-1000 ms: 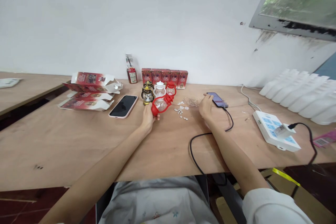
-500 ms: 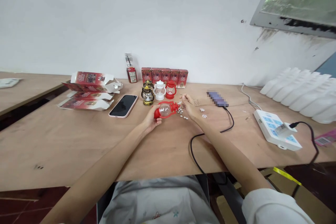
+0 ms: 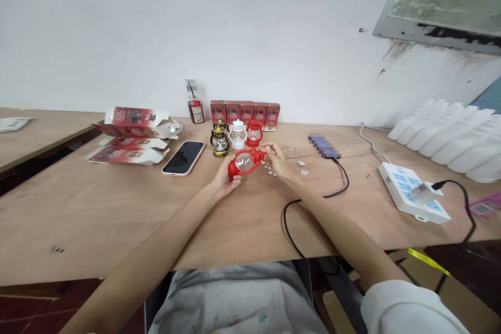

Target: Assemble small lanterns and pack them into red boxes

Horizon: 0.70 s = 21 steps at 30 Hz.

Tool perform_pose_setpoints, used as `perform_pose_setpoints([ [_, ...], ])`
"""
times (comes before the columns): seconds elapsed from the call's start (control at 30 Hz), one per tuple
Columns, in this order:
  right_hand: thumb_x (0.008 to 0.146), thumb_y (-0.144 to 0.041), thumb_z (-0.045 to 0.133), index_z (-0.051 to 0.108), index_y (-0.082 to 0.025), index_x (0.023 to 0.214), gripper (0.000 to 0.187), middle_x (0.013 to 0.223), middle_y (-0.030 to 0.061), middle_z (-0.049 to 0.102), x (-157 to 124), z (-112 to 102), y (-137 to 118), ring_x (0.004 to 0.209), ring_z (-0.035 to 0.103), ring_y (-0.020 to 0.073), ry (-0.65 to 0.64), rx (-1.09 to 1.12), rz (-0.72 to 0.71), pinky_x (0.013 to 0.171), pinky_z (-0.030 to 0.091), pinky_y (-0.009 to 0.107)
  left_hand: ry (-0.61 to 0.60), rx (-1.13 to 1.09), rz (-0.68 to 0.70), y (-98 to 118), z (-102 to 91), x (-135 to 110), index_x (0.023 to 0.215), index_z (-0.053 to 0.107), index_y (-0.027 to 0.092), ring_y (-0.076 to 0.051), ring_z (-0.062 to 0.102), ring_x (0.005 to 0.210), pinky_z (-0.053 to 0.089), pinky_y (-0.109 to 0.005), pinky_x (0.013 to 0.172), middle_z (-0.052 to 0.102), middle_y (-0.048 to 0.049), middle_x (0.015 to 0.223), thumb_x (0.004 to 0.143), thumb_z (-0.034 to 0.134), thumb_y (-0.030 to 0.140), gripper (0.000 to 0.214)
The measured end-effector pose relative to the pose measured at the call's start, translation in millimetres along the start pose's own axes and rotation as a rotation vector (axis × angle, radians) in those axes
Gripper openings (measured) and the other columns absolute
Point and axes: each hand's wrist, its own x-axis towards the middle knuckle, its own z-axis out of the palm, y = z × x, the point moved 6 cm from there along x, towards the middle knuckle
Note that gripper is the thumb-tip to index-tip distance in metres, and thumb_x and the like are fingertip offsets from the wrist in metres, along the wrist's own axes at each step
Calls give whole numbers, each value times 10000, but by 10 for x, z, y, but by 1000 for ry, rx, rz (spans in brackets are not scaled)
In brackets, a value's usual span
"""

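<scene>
My left hand is closed around the base of a small red lantern with a clear globe. The lantern lies tilted on its side, its top pointing right. My right hand pinches at the lantern's top end; whatever is between its fingertips is too small to make out. Beneath that hand, several small round pieces lie on the table, partly hidden. Just behind stand another red lantern, a white lantern and bronze-coloured lanterns.
Red boxes line the wall beside a bottle. A phone and opened cartons lie left. Thin beige loops, small white pieces, a cabled device, a power strip and white containers are right.
My right hand has moved slightly left and down, from just beside the lantern to its top end. The lantern has tilted a little, its top now higher.
</scene>
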Motion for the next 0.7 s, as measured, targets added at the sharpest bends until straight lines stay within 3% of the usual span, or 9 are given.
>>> perform_pose_setpoints([
  [0.7, 786, -578, 548, 469, -256, 914, 355, 569, -87, 348, -1, -16, 35, 438, 354, 82, 49, 20, -19, 429, 269, 211, 30, 12, 32, 6, -1, -3, 753, 458, 158, -23, 307, 312, 212, -104, 281, 419, 46, 515, 901, 422, 338, 235],
])
